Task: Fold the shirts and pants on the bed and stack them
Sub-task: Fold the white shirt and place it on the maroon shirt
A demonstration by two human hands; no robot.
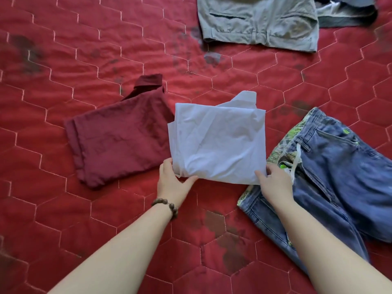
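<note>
— White, that folded cotton shirt?
— Yes, on the red quilted bed, just right of the folded maroon shirt.
— Hands?
— Left hand and right hand each pinch its near corners, blue jeans beside.

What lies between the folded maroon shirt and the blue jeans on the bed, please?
In the head view, the folded white shirt lies between the maroon shirt and jeans, gripped by both hands, left and right.
</note>
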